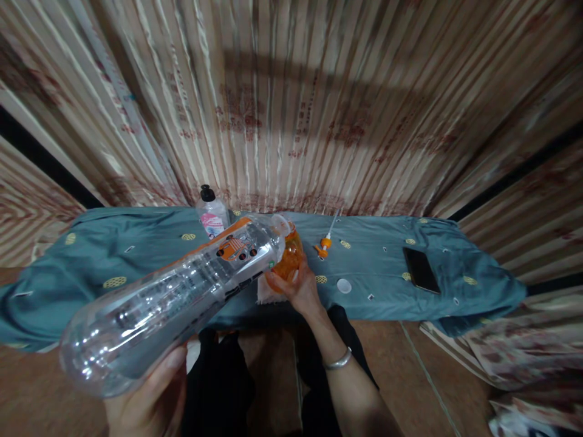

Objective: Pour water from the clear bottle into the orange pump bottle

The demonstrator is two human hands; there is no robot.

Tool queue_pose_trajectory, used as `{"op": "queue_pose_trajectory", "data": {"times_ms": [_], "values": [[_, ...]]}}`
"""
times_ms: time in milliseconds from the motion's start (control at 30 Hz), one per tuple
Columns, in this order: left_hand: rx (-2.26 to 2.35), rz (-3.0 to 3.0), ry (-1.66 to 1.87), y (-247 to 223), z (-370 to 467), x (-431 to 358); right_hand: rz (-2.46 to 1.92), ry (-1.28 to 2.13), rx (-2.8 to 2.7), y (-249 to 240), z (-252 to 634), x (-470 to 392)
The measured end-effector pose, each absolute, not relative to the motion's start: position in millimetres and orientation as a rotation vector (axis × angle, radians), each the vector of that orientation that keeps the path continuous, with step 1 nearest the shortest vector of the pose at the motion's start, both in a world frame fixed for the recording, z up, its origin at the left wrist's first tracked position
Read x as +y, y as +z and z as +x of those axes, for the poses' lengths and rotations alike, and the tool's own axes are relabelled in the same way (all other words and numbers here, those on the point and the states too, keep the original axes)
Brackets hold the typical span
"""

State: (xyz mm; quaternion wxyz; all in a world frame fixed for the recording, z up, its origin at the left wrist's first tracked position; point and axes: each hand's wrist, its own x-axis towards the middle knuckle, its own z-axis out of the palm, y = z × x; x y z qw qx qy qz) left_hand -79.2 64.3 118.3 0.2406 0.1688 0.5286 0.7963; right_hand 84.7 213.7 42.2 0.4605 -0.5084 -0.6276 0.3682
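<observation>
In my left hand (152,388) is a large clear plastic bottle (182,291) with an orange and black label, tilted so that its neck points up and to the right. The bottle's mouth meets the top of an orange see-through bottle (291,252). My right hand (298,288) is wrapped round that orange bottle from the near right side. Whether liquid passes between the two I cannot tell. Part of a whitish cloth (268,292) shows under the orange bottle. Just right of it lies an orange pump top (324,244) with a thin clear tube.
A clear bottle with a black cap (212,212) stands at the back left of the teal cloth-covered surface (150,233). On the right are a white round lid (344,285) and a dark phone (421,270). Striped curtains (291,109) hang behind and at both sides.
</observation>
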Motion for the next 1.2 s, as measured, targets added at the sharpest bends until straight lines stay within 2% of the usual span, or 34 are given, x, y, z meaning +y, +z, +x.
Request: {"op": "queue_pose_trajectory", "data": {"times_ms": [1200], "values": [[1.456,0.361,2.154,126.8,-70.5,63.5,-1.225,0.926,-1.527,45.1,83.6,212.3]]}}
